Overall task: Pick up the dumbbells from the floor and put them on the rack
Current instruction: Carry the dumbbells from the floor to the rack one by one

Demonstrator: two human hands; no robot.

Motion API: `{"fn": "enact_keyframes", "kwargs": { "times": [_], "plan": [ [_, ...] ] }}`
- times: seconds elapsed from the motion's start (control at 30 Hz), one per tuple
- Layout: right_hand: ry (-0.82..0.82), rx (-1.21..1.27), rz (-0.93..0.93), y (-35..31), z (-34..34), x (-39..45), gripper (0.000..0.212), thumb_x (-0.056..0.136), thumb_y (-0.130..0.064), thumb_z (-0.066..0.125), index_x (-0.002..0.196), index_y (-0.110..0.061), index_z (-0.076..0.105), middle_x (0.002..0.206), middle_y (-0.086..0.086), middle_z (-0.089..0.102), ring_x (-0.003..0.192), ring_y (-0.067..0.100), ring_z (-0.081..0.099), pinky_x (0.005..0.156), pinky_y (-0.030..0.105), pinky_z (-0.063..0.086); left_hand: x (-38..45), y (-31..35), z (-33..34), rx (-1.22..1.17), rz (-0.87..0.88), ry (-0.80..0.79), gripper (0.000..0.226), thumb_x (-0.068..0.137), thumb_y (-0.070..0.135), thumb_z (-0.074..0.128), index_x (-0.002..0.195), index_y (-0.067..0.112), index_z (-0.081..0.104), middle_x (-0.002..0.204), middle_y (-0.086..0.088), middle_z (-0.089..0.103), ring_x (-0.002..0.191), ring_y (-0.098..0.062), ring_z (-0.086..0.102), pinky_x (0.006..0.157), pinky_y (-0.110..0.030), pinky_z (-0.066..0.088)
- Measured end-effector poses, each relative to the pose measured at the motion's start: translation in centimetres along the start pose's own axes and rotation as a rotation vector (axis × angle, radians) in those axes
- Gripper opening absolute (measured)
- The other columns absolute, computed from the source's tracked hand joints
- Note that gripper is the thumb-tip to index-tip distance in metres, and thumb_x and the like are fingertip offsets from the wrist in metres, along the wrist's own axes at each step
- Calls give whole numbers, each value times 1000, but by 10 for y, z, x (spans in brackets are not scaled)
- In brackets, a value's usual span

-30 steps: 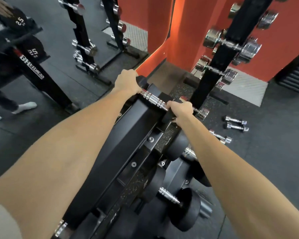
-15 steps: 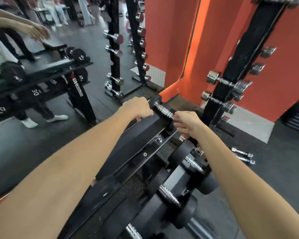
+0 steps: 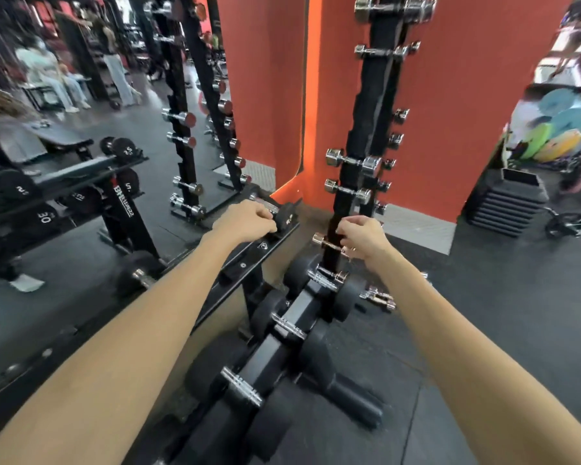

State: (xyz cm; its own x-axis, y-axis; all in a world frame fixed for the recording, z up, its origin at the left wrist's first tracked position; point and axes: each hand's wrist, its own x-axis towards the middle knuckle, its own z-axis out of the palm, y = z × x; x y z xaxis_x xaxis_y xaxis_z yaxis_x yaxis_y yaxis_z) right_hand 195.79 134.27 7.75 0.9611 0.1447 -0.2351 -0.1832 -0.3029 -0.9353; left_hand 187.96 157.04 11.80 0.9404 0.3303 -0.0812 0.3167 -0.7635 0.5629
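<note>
While the left hand (image 3: 245,219) curls its fingers over the near end of a black dumbbell (image 3: 284,214) that lies on the far end of the angled black rack (image 3: 249,260), the right hand (image 3: 361,238) is at a small chrome dumbbell (image 3: 329,245) beside the foot of the vertical rack (image 3: 366,129); its fingers are bent around the chrome handle, though motion blur makes it hard to say how firmly they close; the chrome head on the left of that dumbbell shows clear of the hand, the other end is hidden behind the fingers. Both forearms reach in from the near edge, the left one crossing above the upper rail of the angled rack. On the lower tier of that rack, between the two arms, black round-headed dumbbells (image 3: 282,327) with chrome handles sit in a row running from near to far. To the right of the row, on the dark rubber floor (image 3: 500,313), a pair of small chrome dumbbells (image 3: 378,297) lies just beside the right forearm. The vertical rack stands against the orange wall (image 3: 450,95) and carries chrome dumbbells on its pegs, two of them just above the right hand. To the left a mirror (image 3: 81,162) reflects racks and a bench; farther in it, people appear blurred. At the far right a black stepped block (image 3: 507,203) stands on the floor, with coloured plates (image 3: 550,135) beyond it, blurred.
</note>
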Motion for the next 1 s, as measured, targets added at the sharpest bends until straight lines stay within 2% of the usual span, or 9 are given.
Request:
{"fn": "enact_keyframes", "kwargs": {
  "times": [0.13,0.23,0.3,0.43,0.57,0.63,0.77,0.9,1.0],
  "plan": [
    [-6,-2,-44,26,-45,-64,10,92,-18,59,92,-28,64,99,2,69,89,16,61,93,42,58,-68,38,25,42,51,6,23,88,52,63,103,39,73,109,8,72,104,-17,66,96,-35,52],
    [-3,28,-77,49,-80,-119,14,92,-18,56,87,-29,64,92,3,67,82,16,58,79,35,56,-129,73,47,41,71,22,33,87,57,61,109,37,74,118,6,70,113,-21,64,100,-39,50],
    [25,42,-96,70,-107,-160,12,91,-19,57,92,-27,65,91,3,68,80,16,58,72,33,52,-170,96,66,27,98,52,30,84,58,62,103,39,75,118,12,69,113,-18,62,95,-36,50],
    [97,74,-94,114,-171,-243,24,90,-20,60,114,-22,64,98,0,73,80,15,62,73,33,53,-255,149,116,-42,185,34,31,86,60,60,99,36,74,102,12,72,99,-17,67,91,-39,54],
    [283,115,-80,173,-243,-339,28,83,-23,62,111,-25,65,103,0,74,87,17,66,73,31,53,-333,201,176,-92,335,-86,41,85,66,57,102,33,75,97,9,74,99,-20,69,94,-43,54],
    [400,110,-75,201,-278,-394,32,76,-30,60,107,-29,66,104,1,74,89,18,68,71,30,52,-373,225,208,-148,416,-166,42,80,66,59,100,33,76,98,10,75,97,-20,71,90,-41,57],
    [695,135,-19,264,-337,-530,22,77,-32,61,99,-34,66,102,1,76,92,19,71,74,30,53,-481,270,284,-292,587,-411,18,87,39,69,98,28,77,93,4,76,82,-15,73,70,-26,52],
    [965,172,79,337,-362,-688,23,86,-25,63,109,-29,67,104,3,76,97,20,72,81,31,52,-617,298,359,-293,758,-701,16,81,42,70,95,36,76,87,16,74,84,-8,73,76,-27,54],
    [1150,234,173,383,-366,-812,22,89,-22,63,109,-28,68,100,-1,76,97,17,72,83,31,53,-730,311,401,-234,861,-908,16,79,45,69,93,39,75,90,16,75,92,-12,73,86,-32,57]
  ]
}}
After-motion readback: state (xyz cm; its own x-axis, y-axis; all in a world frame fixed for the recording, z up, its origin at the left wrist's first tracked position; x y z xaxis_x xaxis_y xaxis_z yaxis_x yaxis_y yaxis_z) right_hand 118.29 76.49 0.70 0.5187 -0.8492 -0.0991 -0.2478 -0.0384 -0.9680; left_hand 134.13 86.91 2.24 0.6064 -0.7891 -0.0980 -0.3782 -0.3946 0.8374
